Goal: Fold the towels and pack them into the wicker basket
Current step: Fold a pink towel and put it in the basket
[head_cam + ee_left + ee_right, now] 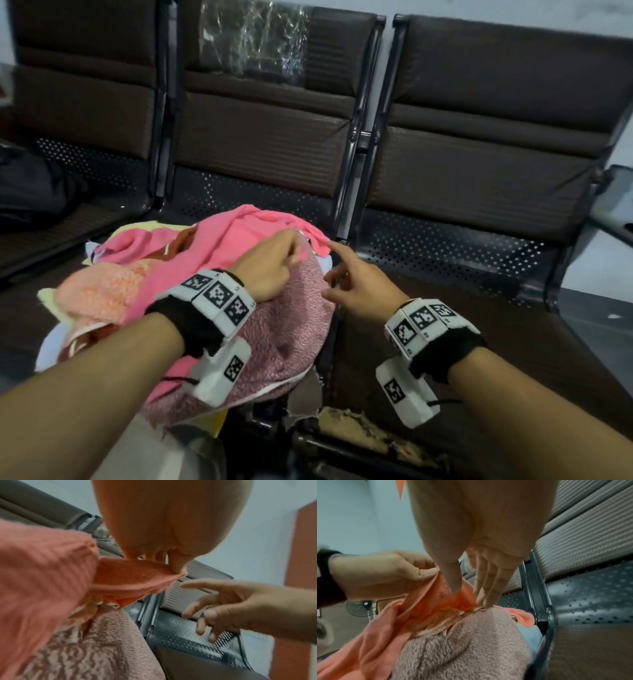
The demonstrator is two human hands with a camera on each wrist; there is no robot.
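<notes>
A heap of towels lies on the middle seat of a brown bench. On top is a bright pink towel [239,233], draped over a fluffy mauve towel [291,329], with a peach towel [99,291] at the left. My left hand [294,253] pinches the pink towel [137,578] at its right edge between thumb and fingers and lifts it off the mauve towel [102,642]. My right hand [330,270] is just right of it with its fingers spread. In the right wrist view its straight fingertips [484,601] reach the pink fold [436,601]. No wicker basket shows.
The bench's right seat [479,342] is bare brown padding, torn along the front edge [342,425]. A black bag [30,192] lies on the left seat. Crinkled plastic film [253,41] clings to the middle backrest. A metal armrest [613,205] ends the bench at the right.
</notes>
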